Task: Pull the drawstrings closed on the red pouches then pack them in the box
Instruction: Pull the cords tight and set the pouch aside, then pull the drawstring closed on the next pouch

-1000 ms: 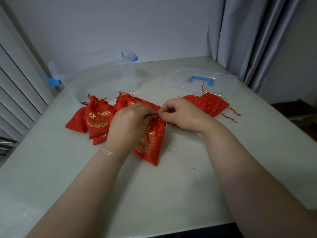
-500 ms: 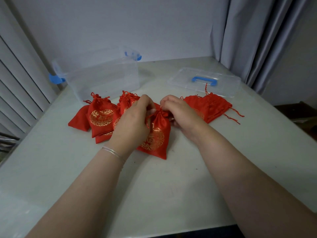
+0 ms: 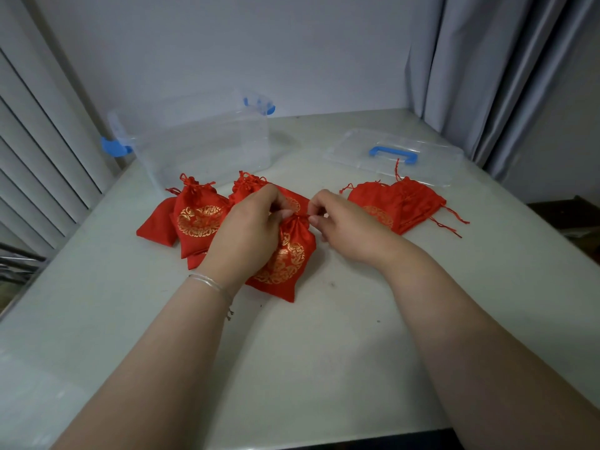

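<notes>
Pale table (image 3: 324, 352) against a white wall, grey curtain (image 3: 487, 76) at right. Centre: red pouch (image 3: 289, 258), neck gathered, partly covered by the left hand (image 3: 250, 232), which pinches its top; right hand (image 3: 344, 222) pinches the drawstring, barely visible. Other pouches (image 3: 198, 219) at left overlap, count unclear. Clear box (image 3: 201, 141) behind; lid (image 3: 393, 154) at right.

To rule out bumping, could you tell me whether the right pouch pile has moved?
No; the pouch pile still overlaps the lid at its near edge.
</notes>
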